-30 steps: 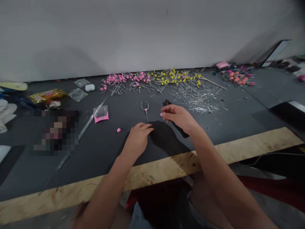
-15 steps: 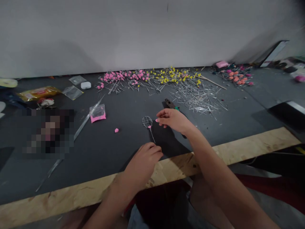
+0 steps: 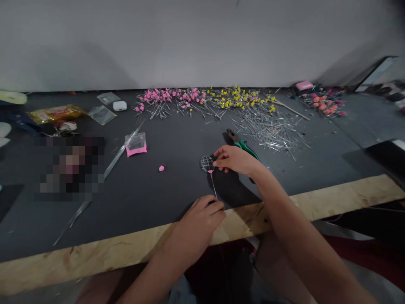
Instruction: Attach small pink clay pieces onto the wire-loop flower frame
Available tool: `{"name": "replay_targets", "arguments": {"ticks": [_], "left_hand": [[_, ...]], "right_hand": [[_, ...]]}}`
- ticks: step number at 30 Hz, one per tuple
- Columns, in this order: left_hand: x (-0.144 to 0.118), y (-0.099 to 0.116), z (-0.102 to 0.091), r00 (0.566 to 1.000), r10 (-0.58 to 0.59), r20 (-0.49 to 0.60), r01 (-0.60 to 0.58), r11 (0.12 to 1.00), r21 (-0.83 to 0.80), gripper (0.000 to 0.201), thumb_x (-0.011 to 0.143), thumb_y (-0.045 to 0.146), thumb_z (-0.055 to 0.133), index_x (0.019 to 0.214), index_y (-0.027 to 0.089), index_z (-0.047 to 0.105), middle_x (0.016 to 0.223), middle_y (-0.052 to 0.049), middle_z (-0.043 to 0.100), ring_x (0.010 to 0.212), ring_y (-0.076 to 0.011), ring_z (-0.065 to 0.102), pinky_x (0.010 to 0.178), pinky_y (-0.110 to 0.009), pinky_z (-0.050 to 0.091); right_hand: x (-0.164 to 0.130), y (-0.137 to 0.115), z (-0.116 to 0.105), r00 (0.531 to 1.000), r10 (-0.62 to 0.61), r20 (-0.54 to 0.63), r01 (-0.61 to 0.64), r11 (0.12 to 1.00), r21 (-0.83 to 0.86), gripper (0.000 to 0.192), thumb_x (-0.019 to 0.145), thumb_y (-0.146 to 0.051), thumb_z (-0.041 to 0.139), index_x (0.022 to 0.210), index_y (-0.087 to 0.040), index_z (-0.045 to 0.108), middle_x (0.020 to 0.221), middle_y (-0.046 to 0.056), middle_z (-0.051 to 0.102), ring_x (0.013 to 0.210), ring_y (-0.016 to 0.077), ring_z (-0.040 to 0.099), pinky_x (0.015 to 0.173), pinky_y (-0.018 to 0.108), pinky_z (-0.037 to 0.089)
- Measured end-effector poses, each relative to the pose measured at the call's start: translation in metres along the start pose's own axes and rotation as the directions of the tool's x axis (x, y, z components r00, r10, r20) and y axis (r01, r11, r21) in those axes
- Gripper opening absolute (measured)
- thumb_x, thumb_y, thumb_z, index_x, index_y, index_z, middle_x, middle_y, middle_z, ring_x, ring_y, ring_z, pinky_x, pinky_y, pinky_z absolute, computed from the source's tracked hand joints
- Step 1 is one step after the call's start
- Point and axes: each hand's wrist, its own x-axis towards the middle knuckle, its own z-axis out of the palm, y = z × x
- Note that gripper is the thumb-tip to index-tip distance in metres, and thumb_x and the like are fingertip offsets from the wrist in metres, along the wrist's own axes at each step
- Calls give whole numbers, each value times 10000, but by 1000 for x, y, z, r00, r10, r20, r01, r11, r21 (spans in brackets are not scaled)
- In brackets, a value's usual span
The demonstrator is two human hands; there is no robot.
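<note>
A miniature wire racket [image 3: 206, 164] has a round mesh head, a thin shaft and a small pink piece [image 3: 210, 171] at its throat. The fingers of my left hand [image 3: 202, 217] close on the lower end of its shaft, near the table's front edge. At the right rim of the racket head, my right hand [image 3: 232, 161] has thumb and forefinger pinched together; what lies between them is hidden. Green-handled pliers [image 3: 243, 145] lie just behind my right hand. Another pink lump [image 3: 161, 168] rests on the dark tabletop to the left.
A clear bag of pink material [image 3: 136, 145] lies left, beside a bundle of long wires [image 3: 115, 161]. Along the wall are pink-tipped wire pieces [image 3: 164, 96], yellow-tipped ones [image 3: 236, 98] and a pile of bare wires [image 3: 272, 131]. A wooden strip [image 3: 104, 252] edges the table.
My right hand has come up to the racket head's rim; a pink bit seen at its fingertips before is now out of sight. The whole view has shifted slightly. My left hand keeps the shaft.
</note>
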Motion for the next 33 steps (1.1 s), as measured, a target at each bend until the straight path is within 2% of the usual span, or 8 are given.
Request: {"name": "replay_targets", "arguments": {"ticks": [5, 12, 22, 33], "left_hand": [[0, 1, 0, 1000, 7, -15, -7, 1000, -4, 281, 812, 21, 472, 1014, 165, 603, 1080, -34, 602, 1121, -220, 448, 978, -380, 419], [-1, -1, 2, 1000, 5, -4, -5, 1000, 10, 263, 793, 20, 516, 998, 161, 600, 1083, -28, 588, 1132, -213, 433, 1001, -362, 401], [1, -3, 0, 999, 40, -11, -40, 999, 6, 236, 813, 50, 504, 986, 164, 616, 1045, -44, 607, 1109, -203, 467, 1001, -352, 406], [0, -2, -4, 999, 33, 9, -33, 999, -5, 247, 800, 35, 505, 977, 166, 617, 1071, -33, 603, 1116, -199, 459, 1004, -330, 402]], "right_hand": [[1, -3, 1, 1000, -2, -9, 2, 1000, -26, 169, 695, -138, 687, 801, -181, 563, 600, 8, 617, 461, 101, 517, 444, 256, 405], [2, -6, -2, 1000, 3, 26, 3, 969, -248, 39, 741, -196, 632, 744, -164, 608, 554, -8, 570, 409, 71, 457, 414, 232, 349], [0, -6, -2, 1000, 9, 12, -4, 948, -317, 83, 742, -247, 635, 721, -166, 642, 528, -8, 549, 398, 76, 449, 419, 234, 332], [-1, -8, 0, 998, 55, 12, -46, 930, -365, 144, 765, -294, 599, 789, -157, 638, 531, -36, 516, 399, 60, 436, 427, 211, 318]]}}
